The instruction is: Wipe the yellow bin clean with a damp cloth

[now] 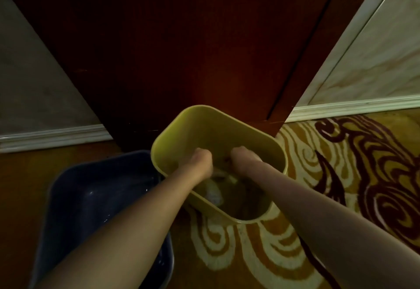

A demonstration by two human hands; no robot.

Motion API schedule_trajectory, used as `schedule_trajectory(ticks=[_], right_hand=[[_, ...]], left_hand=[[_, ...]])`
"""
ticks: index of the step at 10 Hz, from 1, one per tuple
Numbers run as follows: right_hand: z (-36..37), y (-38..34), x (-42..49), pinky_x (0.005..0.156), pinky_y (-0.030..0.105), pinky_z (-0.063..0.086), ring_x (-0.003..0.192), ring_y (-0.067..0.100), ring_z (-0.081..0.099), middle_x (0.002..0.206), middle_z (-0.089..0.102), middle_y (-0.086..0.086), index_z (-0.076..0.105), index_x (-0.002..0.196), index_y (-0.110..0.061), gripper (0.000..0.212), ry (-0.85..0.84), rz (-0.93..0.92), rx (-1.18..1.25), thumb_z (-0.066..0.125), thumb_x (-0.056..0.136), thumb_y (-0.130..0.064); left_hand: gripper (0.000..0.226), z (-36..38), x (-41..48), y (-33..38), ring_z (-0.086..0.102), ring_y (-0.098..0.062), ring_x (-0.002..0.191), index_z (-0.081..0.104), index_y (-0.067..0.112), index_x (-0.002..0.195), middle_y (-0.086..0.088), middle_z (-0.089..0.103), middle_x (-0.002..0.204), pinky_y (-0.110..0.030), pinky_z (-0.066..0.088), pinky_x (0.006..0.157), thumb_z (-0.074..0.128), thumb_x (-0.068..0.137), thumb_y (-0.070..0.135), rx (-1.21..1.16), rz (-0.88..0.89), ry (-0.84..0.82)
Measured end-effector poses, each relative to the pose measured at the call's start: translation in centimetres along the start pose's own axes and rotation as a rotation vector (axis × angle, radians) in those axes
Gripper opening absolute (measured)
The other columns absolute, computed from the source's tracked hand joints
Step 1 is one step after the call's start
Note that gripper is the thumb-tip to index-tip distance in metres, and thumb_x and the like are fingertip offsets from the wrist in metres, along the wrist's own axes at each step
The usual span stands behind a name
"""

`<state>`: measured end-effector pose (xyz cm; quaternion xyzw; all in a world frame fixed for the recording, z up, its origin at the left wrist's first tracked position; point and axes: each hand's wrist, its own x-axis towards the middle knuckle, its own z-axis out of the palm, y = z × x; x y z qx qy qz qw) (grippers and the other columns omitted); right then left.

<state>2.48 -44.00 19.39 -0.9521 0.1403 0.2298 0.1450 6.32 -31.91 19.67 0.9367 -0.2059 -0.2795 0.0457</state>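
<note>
1. Patterned carpet (306,197) in gold and dark maroon fills the lower right of the frame, a dark wooden door (181,49) fills the upper middle, and pale walls with white skirting run off to either side.
2. I see the yellow bin (218,127) standing on the carpet at the centre, close against the foot of the door, with a dark blue basin (91,197) touching its side at lower left; glints in the basin suggest water.
3. Both my arms reach down into the bin. My left hand (201,160) and right hand (244,158) are knuckles-up just below the rim, so the fingers point down out of sight; I cannot tell how far they are curled or whether they grip anything.
4. Something pale lies on the bin floor (213,194) beneath the hands. It may be the damp cloth, but the dim light and blur leave me unsure.
5. I judge the wiping to be under way on the inside, at most. How much of the inner walls is clean I cannot make out, and the outside and rim look untouched.
6. My forearms hide part of the near wall of the bin.
</note>
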Motion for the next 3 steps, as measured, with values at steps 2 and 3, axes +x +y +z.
schedule_trajectory(ticks=[2, 3], right_hand=[[-6.9, -0.9, -8.9, 0.088, 0.036, 0.051, 0.106, 0.028, 0.059, 0.121, 0.06, 0.014, 0.05, 0.129, -0.012, 0.038, -0.002, 0.023, 0.238, 0.05, 0.093, -0.023], [-13.3, -2.3, -14.9, 0.084, 0.032, 0.051, 0.101, 0.023, 0.061, 0.119, 0.062, 0.011, 0.052, 0.127, -0.015, 0.034, 0.067, -0.034, 0.383, 0.049, 0.094, -0.022]], left_hand=[[0.026, -6.2, -8.4, -0.5, 0.061, -0.026, 0.098, 0.058, 0.016, 0.11, -0.005, 0.064, 0.109, -0.04, 0.051, 0.081, 0.044, 0.091, 0.029, -0.118, -0.044, 0.087], [0.036, -12.2, -14.0, 0.7, 0.061, -0.024, 0.094, 0.06, 0.014, 0.106, -0.004, 0.066, 0.103, -0.038, 0.049, 0.075, 0.037, 0.094, 0.038, -0.225, 0.007, 0.086]])
